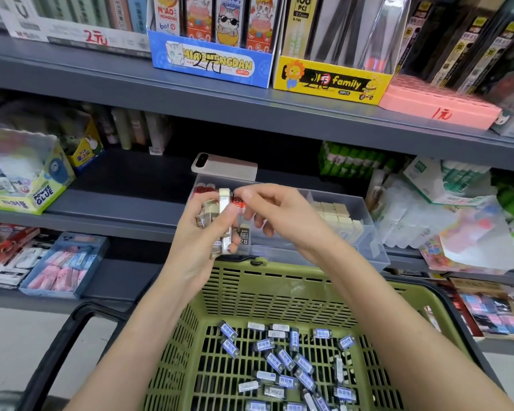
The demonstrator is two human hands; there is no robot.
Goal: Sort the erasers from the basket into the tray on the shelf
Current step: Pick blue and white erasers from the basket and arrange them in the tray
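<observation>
A green plastic basket (279, 295) sits low in front of me with several small erasers (282, 363) in blue-and-white sleeves scattered on its floor. Above its far rim a clear divided tray (365, 232) stands on the shelf, with cream erasers (337, 215) in its right compartment and red-labelled ones (203, 190) at the back left. My left hand (204, 229) holds a bunch of erasers (224, 221) over the tray's left part. My right hand (275, 207) is beside it, with its fingertips pinched at the top of that bunch.
A phone (224, 166) lies behind the tray. A Power Glue box (27, 185) stands at the left, glue sticks (353, 161) and wrapped packs at the right. Display boxes fill the upper shelf. The basket's black handle (60, 348) hangs at the left.
</observation>
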